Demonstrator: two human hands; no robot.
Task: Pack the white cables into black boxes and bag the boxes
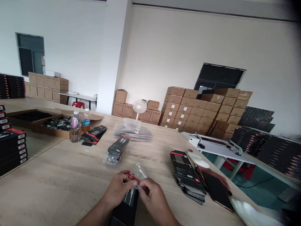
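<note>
At the front of the table, a black box with a red end (125, 205) lies under my hands, with a picture of a white cable or earphones on its face. My left hand (119, 188) is closed on the box's red end. A clear plastic bag (139, 171) sticks up from that end, and my right hand (151, 191) pinches its edge between thumb and fingers. Just beyond stand similar black boxes (119, 145), stacked, with crumpled clear plastic (110, 160) at their near end.
To the right lie flat black cartons (188, 175), a dark phone-like slab (217, 190) and a brown cloth (224, 180). Clear plastic sheets (134, 131) lie ahead. Left are two bottles (75, 128), an open carton (51, 125) and stacked black boxes (11, 150).
</note>
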